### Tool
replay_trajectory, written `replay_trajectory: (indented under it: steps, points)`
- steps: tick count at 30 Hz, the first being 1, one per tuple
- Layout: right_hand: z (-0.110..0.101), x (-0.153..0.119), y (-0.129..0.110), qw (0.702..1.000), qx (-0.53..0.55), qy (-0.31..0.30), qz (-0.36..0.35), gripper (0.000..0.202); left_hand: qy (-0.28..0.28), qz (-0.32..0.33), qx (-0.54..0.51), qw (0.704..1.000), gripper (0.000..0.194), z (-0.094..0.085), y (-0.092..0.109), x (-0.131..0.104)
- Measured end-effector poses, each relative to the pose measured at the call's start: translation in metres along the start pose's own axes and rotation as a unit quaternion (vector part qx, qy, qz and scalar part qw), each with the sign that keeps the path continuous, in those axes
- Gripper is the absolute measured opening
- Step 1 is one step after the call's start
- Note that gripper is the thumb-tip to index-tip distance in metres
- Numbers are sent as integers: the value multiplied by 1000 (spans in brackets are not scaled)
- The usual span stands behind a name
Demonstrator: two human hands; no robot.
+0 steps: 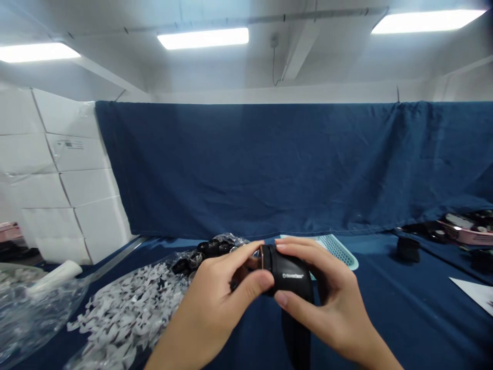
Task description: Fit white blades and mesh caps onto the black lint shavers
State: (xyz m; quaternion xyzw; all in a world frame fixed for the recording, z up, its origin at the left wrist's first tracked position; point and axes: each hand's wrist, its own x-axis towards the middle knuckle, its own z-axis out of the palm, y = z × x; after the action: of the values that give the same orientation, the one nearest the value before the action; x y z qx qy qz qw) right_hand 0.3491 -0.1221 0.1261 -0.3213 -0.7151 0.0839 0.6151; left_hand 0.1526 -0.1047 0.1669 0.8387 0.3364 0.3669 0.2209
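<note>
A black device [290, 270] with small white lettering is held up at the lower centre, its dark handle pointing down toward the bottom edge. My left hand [219, 298] pinches the round collar at the device's left end between thumb and fingers. Around the body on the right, my right hand [327, 303] has its fingers on top and its thumb at the lower front. The two hands are close together, fingertips almost meeting at the collar. What lies inside my left palm is mostly hidden.
Left of my hands lie many small grey-white pieces [127, 313] on plastic and black round parts [211, 249]. A light-blue basket [339, 252] stands behind my right hand. White boxes [77, 195] are stacked left; a black part [408, 250] and pink basket [466, 235] sit right.
</note>
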Motion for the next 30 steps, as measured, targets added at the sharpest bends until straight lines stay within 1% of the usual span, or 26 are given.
replay_trajectory:
  steps: [3,4,5,7,9,10,11,14,15,16,18,20,22,27,30]
  points:
    - [-5,1,2,1000,2,-7,8,47,18,12,-9,1000,73,-3,-6,-5]
    - [-6,1,2,1000,-7,-10,6,47,31,7,-31,999,78,-2,-8,-6]
    - [-6,1,3,1000,-20,-13,2,47,41,-7,-57,998,76,0,-10,-5]
    - [-5,1,3,999,-43,-23,-12,47,45,-38,-94,994,58,4,-11,-3]
    - [-4,0,4,998,-54,-30,-23,47,23,-51,-90,994,43,7,-11,0]
    - [-4,0,4,998,-57,-32,-25,47,14,-46,-78,996,40,8,-10,0]
    - [-4,0,4,998,-57,-33,-25,47,6,-36,-69,997,42,8,-9,1]
    - [-6,0,5,998,-43,-33,-18,49,-1,-17,-98,995,73,8,-8,0]
    - [-6,0,6,998,-42,-35,-24,50,-1,-21,-122,992,76,9,-9,0]
    - [-6,0,6,998,-46,-36,-36,50,1,-29,-148,989,72,10,-9,0]
    - [-5,0,6,995,-64,-37,-74,51,-5,-46,-184,982,52,14,-11,3]
    - [-4,0,7,991,-76,-40,-102,51,-14,-52,-192,980,43,16,-12,5]
    - [-4,-1,6,990,-76,-42,-107,52,-8,-41,-186,982,43,17,-13,6]
    - [-8,-2,4,993,-58,-33,-95,58,38,-6,-158,987,47,18,-11,2]
    - [-6,-1,0,988,-73,-25,-132,51,64,-14,-142,988,42,25,-6,2]
